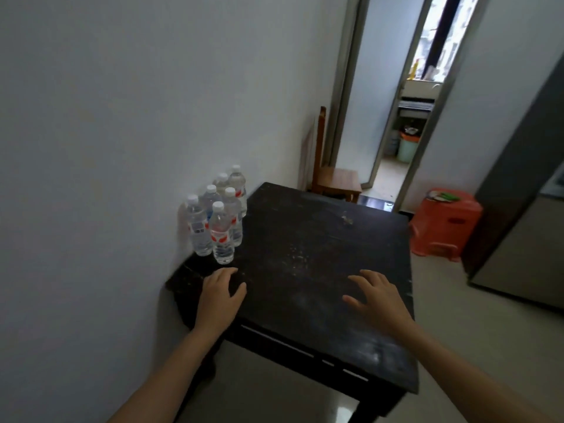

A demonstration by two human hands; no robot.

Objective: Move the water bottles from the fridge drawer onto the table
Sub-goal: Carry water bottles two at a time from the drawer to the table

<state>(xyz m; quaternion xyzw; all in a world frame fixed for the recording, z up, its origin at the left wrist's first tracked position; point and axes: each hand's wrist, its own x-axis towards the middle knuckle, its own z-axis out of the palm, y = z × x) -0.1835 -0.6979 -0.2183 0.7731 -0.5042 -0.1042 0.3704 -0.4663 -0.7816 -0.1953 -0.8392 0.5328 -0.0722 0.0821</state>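
Presently on view: one dark wooden tabletop, worn and speckled, set against a white wall on its left side.

Water bottles: six, clear plastic, white caps, red-and-white labels, all upright. They stand in a tight cluster at the tabletop's left edge, close against the wall, touching or nearly touching one another. The nearest bottle stands foremost, with the rest ranged behind it toward the far corner.

Left hand: empty, palm down, fingers loosely spread and slightly curled, over the near left part of the tabletop, just short of the nearest bottle and apart from it. Whether the palm rests on the wood cannot be told.

Right hand: empty, palm down, fingers spread, over the near right part of the tabletop, well apart from the bottles. Contact with the wood likewise cannot be told.

Surroundings: a wooden chair beyond the far edge of the tabletop; an orange plastic stool on the floor to the right; a grey fridge at the right margin, partly cut off; an open doorway behind, with a pale green bin beyond it. The view is somewhat blurred.
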